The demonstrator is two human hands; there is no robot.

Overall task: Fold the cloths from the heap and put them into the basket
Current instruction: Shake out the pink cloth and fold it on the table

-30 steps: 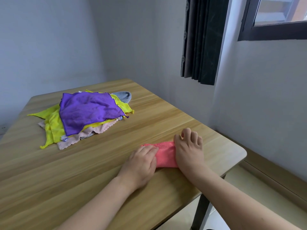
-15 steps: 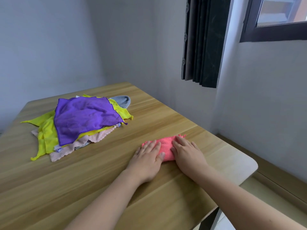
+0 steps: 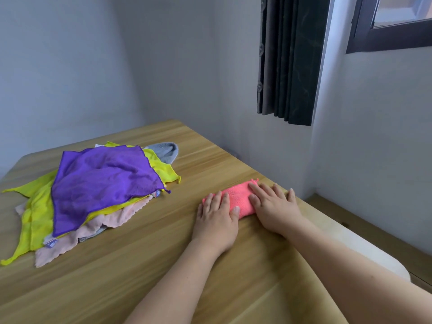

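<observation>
A folded pink cloth [image 3: 240, 200] is seen right of the centre of the frame, lying on the wooden desk [image 3: 145, 258] near its right edge; it is pressed from both sides by two hands. The left hand [image 3: 216, 220] is laid flat with straight fingers on the left part of the cloth, its thumb touching the near edge; the right hand [image 3: 274, 208] is laid flat on the right part, its fingers spread and partly on the desk; nothing is gripped by either hand, so each grip is fully open.

The heap [image 3: 93, 195] is placed in the left middle of the frame, well apart from the hands; five cloths can be counted in it: one purple cloth [image 3: 105, 183] on top, one yellow [image 3: 37, 211], one pale pink [image 3: 112, 219], one grey [image 3: 166, 152] at the far side, and one white corner [image 3: 99, 145]; more may be hidden.

A dark curtain [image 3: 287, 57] is hung in the upper right.
</observation>
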